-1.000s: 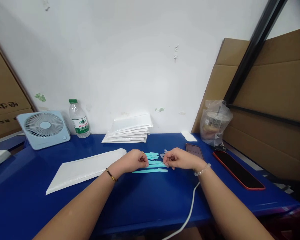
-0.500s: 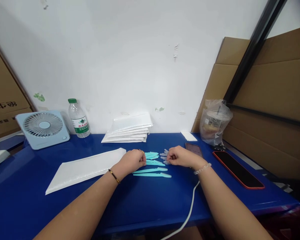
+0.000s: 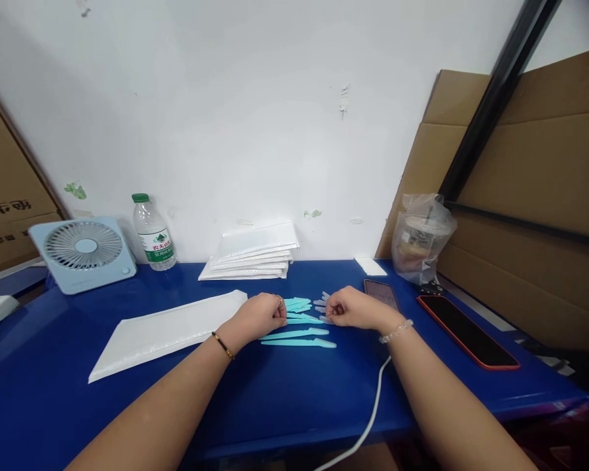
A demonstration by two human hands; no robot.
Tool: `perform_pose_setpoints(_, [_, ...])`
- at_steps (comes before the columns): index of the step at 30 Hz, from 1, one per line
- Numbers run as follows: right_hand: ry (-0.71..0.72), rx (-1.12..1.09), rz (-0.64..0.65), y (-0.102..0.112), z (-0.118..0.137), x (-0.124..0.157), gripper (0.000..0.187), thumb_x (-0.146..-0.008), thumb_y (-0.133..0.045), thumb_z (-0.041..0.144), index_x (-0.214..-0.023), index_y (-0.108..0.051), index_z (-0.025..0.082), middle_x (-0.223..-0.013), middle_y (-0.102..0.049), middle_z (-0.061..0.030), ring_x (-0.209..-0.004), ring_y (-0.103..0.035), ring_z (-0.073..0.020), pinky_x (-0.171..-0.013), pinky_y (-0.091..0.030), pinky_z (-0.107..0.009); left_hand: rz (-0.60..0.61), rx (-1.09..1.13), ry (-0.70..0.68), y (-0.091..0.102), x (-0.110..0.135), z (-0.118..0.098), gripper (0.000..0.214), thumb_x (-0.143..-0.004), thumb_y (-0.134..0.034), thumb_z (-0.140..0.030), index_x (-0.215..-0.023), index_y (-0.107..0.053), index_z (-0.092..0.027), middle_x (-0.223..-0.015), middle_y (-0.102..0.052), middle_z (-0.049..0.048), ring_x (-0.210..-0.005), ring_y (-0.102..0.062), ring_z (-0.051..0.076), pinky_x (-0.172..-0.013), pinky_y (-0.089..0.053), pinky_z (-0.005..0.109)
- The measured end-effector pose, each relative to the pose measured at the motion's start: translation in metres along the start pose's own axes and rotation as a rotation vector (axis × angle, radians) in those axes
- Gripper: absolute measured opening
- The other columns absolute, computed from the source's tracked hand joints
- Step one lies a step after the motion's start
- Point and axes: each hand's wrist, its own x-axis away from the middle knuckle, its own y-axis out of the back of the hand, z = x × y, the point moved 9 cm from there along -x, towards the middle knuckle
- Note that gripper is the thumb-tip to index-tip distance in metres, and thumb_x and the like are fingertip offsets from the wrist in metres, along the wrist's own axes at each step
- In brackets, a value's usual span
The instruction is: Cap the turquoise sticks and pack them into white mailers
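Several teal eyebrow razors (image 3: 298, 343) lie on the blue table, two of them side by side nearest me. My left hand (image 3: 266, 313) is closed in a pinch around the handle end of another teal razor (image 3: 304, 320), whose far end points toward the other hand. Pinched shut, my right hand (image 3: 347, 307) is at the tip of that razor, on a small clear plastic cap (image 3: 326, 320). More translucent caps (image 3: 320, 304) lie beside its fingers, partly hidden. Behind the hands sits a loose bunch of teal razors (image 3: 298, 304).
A white padded envelope (image 3: 169, 335) lies at left, with a stack of envelopes (image 3: 250, 252) by the wall. A fan (image 3: 86, 254), a water bottle (image 3: 154, 235), a bagged drink cup (image 3: 422, 239), a red-edged phone (image 3: 466, 330), another phone (image 3: 380, 294) and a white cable (image 3: 375, 412) stand around.
Both hands stay almost in place. The right fingers have shifted very slightly at the razor's tip; the rest looks the same.
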Motion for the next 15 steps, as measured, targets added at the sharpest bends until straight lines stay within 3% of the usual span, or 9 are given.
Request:
perform_pose_setpoints(9, [0.110,-0.052,0.022,-0.004,0.027,0.001,0.014,-0.073,-0.053,0.018,-0.072,-0.067,0.016,-0.064,-0.063,-0.0005,-0.055,-0.054,-0.0107,-0.051,-0.038,-0.019,0.071,0.075,-0.029,-0.010,0.003,-0.012,0.012,-0.071,-0.057,-0.029,-0.072,-0.065,-0.021,-0.069,-0.065,-0.0009,-0.061,-0.056,0.012,-0.050,-0.033,0.021])
perform_pose_setpoints(11, [0.071,-0.052,-0.018,0.004,0.018,0.002,0.016,-0.074,-0.053,0.019,-0.076,-0.069,0.016,-0.067,-0.065,-0.0012,-0.057,-0.056,-0.0117,-0.052,-0.040,-0.020,0.091,0.097,-0.029,-0.009,0.004,-0.012,0.017,-0.073,-0.057,-0.035,-0.077,-0.066,-0.021,-0.071,-0.065,-0.0002,-0.062,-0.056,0.013,-0.051,-0.034,0.021])
perform_pose_setpoints(15, [-0.011,0.006,-0.159,0.022,-0.010,0.006,0.015,-0.071,-0.057,0.018,-0.080,-0.070,0.017,-0.080,-0.067,-0.0040,-0.068,-0.059,-0.0142,-0.060,-0.043,-0.021,-0.062,-0.032,-0.029,0.009,0.000,-0.005,0.018,-0.075,-0.057,-0.033,-0.087,-0.066,-0.022,-0.088,-0.065,0.0025,-0.077,-0.058,0.016,-0.062,-0.038,0.023])
